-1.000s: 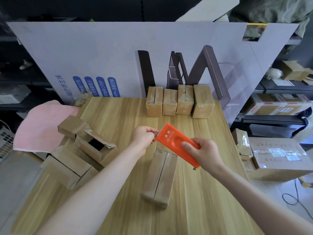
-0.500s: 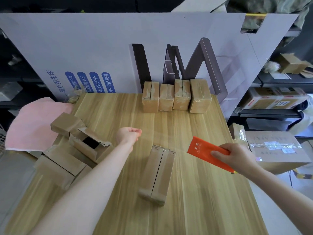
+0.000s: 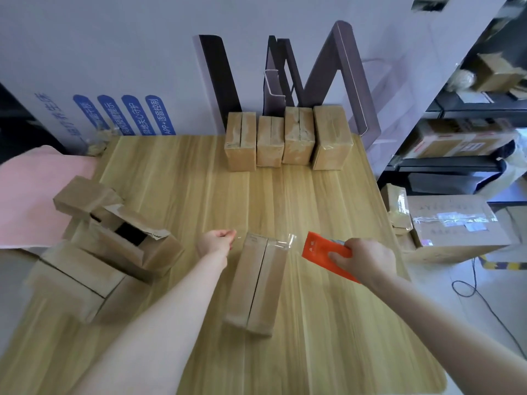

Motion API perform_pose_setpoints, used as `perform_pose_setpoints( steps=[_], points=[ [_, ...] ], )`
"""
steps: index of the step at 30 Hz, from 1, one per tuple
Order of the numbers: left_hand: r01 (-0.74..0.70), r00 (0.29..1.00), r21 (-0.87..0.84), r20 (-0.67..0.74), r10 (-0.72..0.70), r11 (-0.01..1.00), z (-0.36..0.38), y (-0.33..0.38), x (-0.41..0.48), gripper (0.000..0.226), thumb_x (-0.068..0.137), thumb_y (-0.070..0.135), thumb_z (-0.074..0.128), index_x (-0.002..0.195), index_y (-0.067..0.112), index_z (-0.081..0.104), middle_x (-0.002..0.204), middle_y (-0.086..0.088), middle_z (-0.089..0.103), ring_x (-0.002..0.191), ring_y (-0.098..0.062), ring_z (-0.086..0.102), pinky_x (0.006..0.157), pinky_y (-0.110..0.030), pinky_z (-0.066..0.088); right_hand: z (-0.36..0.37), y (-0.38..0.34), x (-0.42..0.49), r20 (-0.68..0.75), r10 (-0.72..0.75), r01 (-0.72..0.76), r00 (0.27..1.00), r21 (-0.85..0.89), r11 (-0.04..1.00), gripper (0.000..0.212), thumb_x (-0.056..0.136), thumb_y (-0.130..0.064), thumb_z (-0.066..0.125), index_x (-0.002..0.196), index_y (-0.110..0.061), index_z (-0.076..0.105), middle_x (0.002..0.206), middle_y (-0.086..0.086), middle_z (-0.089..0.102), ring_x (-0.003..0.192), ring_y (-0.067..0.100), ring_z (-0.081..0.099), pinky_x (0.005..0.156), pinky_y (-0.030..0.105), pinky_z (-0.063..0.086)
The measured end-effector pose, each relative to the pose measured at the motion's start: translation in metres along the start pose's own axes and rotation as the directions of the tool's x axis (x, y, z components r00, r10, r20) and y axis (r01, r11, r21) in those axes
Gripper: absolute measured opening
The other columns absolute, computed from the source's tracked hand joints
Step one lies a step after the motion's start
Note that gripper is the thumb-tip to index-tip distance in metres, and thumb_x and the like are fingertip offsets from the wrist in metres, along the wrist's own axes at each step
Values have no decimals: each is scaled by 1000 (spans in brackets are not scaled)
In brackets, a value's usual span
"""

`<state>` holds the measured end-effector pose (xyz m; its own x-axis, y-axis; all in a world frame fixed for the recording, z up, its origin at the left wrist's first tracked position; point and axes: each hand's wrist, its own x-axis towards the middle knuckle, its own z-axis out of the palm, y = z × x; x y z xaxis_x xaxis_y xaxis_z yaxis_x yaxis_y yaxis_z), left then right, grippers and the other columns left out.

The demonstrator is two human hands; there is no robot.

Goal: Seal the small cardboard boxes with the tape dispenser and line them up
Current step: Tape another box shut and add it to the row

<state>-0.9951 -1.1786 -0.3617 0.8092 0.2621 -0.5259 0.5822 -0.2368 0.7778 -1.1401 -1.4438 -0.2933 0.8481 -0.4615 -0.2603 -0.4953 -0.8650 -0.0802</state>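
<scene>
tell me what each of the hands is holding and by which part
The right hand grips the orange tape dispenser by its near end; the left hand pinches the free end of the clear tape.

- We take this for a packing and storage room, a small stockroom rather than a home.
- Dark metal shelves on the right carry labelled cartons, some set down loosely.
- A big carton with clear tape and stickers on its top sits on the floor beside the wooden counter, near a loose cable.
- On the counter we see a row of four taped boxes at the back and a heap of open boxes on the left.
- A large white printed board stands upright behind the counter.
- The right hand holds an orange tape dispenser; its clear tape runs to the left hand across another box.
</scene>
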Motion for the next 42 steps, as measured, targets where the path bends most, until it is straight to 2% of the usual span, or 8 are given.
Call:
perform_pose_setpoints(
  steps=[7,11,16,20,24,29,36,42],
  points=[
    [-46,998,148,39,40,988,24,-25,-1,21,88,24,68,104,11,73,104,-7,73,91,-23,65,85,-28,50,22,-40,-3,3,-33,33,999,-3,999,35,82,-57,51,60,-30,44,54,-11,44,53,12,46,44,23,23],
    [31,997,329,52,-50,944,21,-30,-5,57,95,40,54,142,10,44,144,-12,47,131,-31,45,107,-38,38,26,-48,-6,-27,-50,48,998,-69,997,36,85,-55,48,67,-24,50,53,-9,44,53,15,50,42,23,23],
    [-168,986,91,27,167,981,13,-37,-37,33,99,37,45,108,12,65,114,-5,67,100,-18,61,81,-29,43,21,-53,-6,-10,-82,80,997,-119,990,34,90,-52,45,74,-23,53,57,-10,45,58,15,52,43,23,26],
    [-303,929,69,241,279,950,14,-43,-52,47,96,27,55,139,11,48,141,2,51,128,-9,46,109,-28,34,12,-63,-4,0,-91,90,996,-130,987,34,90,-41,48,64,-21,42,57,-10,47,59,17,57,47,24,27],
    [-291,911,52,320,260,955,11,-41,-52,51,99,24,50,147,15,36,148,2,41,134,-9,38,110,-24,28,17,-86,5,-7,-105,102,994,-212,972,20,86,-23,51,79,-6,45,57,-8,50,51,18,53,49,24,17],
    [-259,888,21,397,230,966,11,-41,-49,51,100,21,46,149,21,29,144,9,39,125,0,34,103,-18,25,52,-95,7,211,-56,87,976,-137,987,23,81,-18,48,58,-18,44,53,-4,42,53,23,43,53,22,22],
    [-168,976,-166,112,187,972,7,-52,-44,34,87,29,68,114,18,52,111,0,62,101,-12,59,86,-27,49,34,-50,10,83,47,-47,995,-6,999,39,85,-58,51,85,-21,64,69,-5,61,72,23,62,52,24,34],
    [-166,978,41,-118,170,985,-4,-71,-58,46,67,48,81,77,15,50,77,-2,59,70,-20,57,61,-34,46,-14,-65,16,-219,180,-67,959,442,894,49,81,-61,51,62,-17,57,54,-2,58,52,21,60,50,28,46]
  ],
)
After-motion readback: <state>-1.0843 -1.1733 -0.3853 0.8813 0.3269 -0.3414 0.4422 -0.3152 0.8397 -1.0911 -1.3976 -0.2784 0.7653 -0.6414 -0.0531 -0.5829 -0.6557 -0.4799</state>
